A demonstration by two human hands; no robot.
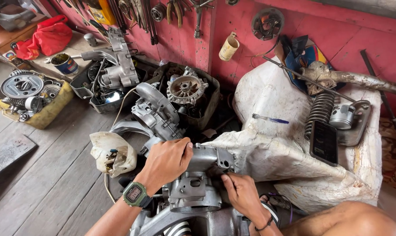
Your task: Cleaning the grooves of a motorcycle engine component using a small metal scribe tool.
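Hands bracket the grey engine casing (198, 175) lying on the floor at the person's knees. Left hand (167, 161) clamps down over its top left edge, while right hand (239, 192) pinches at its right side, fingers curled.

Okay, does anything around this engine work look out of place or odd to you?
A dark phone lies on the stained white sack among greasy parts, beside a coil spring and a piston; a blue pen lies there too. Otherwise both hands, left hand and right hand, rest on the grey engine casing.
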